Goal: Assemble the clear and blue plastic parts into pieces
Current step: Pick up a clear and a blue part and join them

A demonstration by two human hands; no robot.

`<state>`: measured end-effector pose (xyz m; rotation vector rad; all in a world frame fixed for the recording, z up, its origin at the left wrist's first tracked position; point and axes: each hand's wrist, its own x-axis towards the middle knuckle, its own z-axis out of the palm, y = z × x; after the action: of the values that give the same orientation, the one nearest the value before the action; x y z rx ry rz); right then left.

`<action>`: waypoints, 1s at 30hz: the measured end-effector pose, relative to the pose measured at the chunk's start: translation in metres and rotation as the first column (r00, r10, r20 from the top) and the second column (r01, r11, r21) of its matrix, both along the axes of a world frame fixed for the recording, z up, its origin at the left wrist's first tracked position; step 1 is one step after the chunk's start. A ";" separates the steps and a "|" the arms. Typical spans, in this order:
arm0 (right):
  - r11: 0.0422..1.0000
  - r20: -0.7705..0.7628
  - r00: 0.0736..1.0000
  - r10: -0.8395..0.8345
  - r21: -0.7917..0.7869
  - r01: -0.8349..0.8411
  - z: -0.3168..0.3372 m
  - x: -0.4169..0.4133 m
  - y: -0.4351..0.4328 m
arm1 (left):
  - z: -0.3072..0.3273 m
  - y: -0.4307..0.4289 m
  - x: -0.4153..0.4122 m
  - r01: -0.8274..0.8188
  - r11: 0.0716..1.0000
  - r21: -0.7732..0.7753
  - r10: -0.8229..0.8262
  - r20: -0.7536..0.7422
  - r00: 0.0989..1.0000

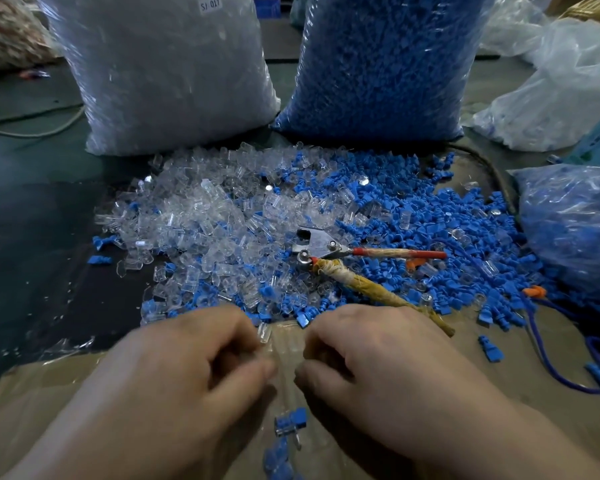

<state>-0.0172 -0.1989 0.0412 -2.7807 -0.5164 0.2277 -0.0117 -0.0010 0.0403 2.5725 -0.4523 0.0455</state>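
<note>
Head camera view, looking down over a work table (32, 209) covered with a dark mat. Two bare hands are seen at the bottom, knuckles up, close together but not touching. The left hand (201, 355) is curled, with a small clear plastic part (263, 332) pinched at its fingertips. The right hand (371, 355) is also curled, fingers bent under toward the left hand; whether anything is held in it cannot be told.

Just beyond the hands a wide heap is spread on the table: clear parts (194, 223) are piled mostly to the left, blue parts (395, 209) mostly to the right, the two mixed in the middle. A metal hand tool (321, 245) is laid on the heap, with one red handle (399, 252) and one handle wrapped in yellowish tape (378, 289) reaching toward the right hand.

Below the hands, on a brown cardboard sheet (499, 375), a few joined blue-and-clear pieces (290, 422) are lying. A blue cord (548, 358) is looped at the right.

At the back two tall plastic sacks are stood upright side by side: one filled with clear parts (160, 71), one with blue parts (385, 64). A smaller bag of mixed pieces (572, 230) is seen at the right edge.
</note>
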 end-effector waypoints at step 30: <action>0.937 0.125 0.989 -0.077 0.347 0.029 -0.024 0.016 0.020 | -0.037 -0.007 0.014 -0.153 0.971 -0.185 0.169 0.073 0.983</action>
<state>-0.0013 -0.1791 0.0176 -2.4716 -0.4625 -0.0639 0.0027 -0.0078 0.0033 2.4311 -0.2570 0.2478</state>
